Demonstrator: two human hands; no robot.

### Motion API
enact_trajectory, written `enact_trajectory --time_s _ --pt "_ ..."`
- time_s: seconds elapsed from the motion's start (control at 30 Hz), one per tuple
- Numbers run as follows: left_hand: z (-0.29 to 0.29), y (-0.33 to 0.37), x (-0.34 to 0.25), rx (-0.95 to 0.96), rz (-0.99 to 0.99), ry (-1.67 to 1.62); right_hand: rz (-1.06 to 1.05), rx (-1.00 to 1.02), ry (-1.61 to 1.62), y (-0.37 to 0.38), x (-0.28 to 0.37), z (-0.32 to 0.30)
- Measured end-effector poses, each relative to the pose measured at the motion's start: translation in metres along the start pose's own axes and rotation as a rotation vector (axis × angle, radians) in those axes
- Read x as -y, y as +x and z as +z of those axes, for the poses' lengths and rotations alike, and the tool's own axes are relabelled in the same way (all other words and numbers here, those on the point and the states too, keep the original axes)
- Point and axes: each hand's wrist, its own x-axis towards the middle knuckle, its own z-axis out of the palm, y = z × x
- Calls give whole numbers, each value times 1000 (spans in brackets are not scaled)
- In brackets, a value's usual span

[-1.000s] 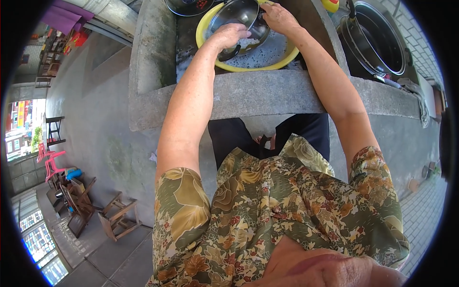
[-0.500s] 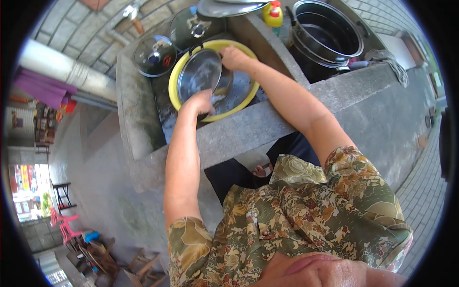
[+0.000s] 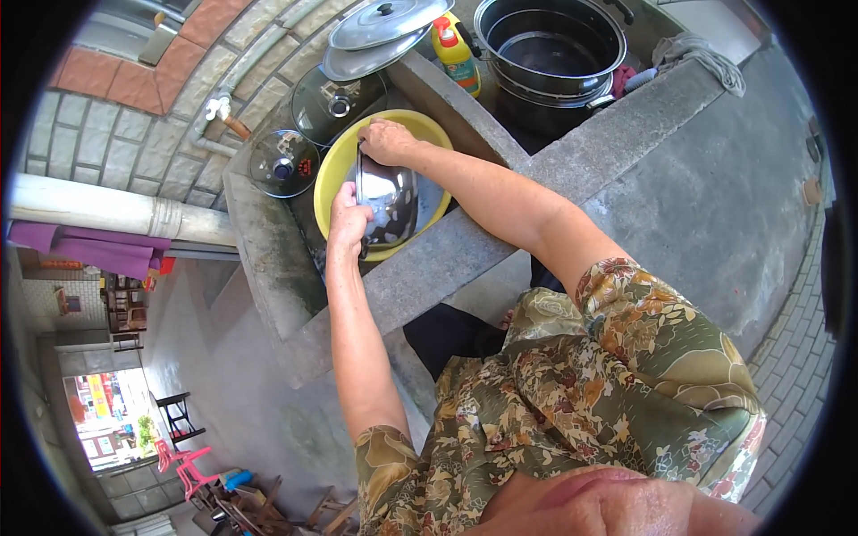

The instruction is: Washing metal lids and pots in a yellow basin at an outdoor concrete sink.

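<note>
A shiny metal pot (image 3: 391, 207) is tipped on its side over a yellow basin (image 3: 329, 174), its rounded outer side facing right. My left hand (image 3: 349, 219) is closed on the near part of its rim, thumb against the outside. At the far end of the rim, my right hand (image 3: 386, 141) grips the pot, fingers bent over the edge. The pot's inside is turned away from view. Greyish water shows in the basin beside it. The basin sits inside a concrete sink (image 3: 259, 234).
Two glass lids, a smaller one (image 3: 281, 163) and a larger one (image 3: 332, 105), lean behind the basin. Metal lids (image 3: 380, 25) rest at the sink's back corner, beside a yellow bottle (image 3: 458, 61). Dark stacked pots (image 3: 550, 49) occupy the right compartment; a grey cloth (image 3: 697, 58) drapes over its edge.
The pot has turned from showing its inside to showing its outer side. Both hands have shifted their grip along its rim. The whole view has also shifted and turned.
</note>
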Motion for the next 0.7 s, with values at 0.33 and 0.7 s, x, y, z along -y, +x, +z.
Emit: enact_trajectory --time_s 0.33,0.7 --pt "-29 -10 24 -23 -113 -553 -633 13 -286 -85 38 -7" --pt "-10 -54 27 -70 127 140 -768 -83 -301 -92 35 17"
